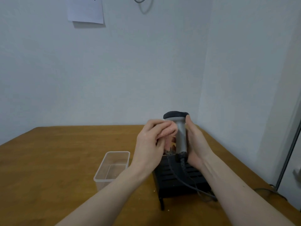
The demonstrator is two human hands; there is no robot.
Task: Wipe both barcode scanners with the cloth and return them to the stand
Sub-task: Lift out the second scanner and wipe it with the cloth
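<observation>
My right hand (197, 144) grips a grey barcode scanner (181, 136) with a black head, held upright above the black slotted stand (180, 178). Its dark cable (187, 183) runs down over the stand. My left hand (151, 144) presses a pinkish cloth (169, 132) against the left side of the scanner's grey handle. A second scanner does not show; part of the stand is hidden behind my hands.
A clear plastic box (112, 167) stands on the wooden table (57, 160), left of the stand. The table sits in a corner of white walls. A paper sheet (86, 10) hangs on the wall. A cable (268, 191) trails off the table's right edge.
</observation>
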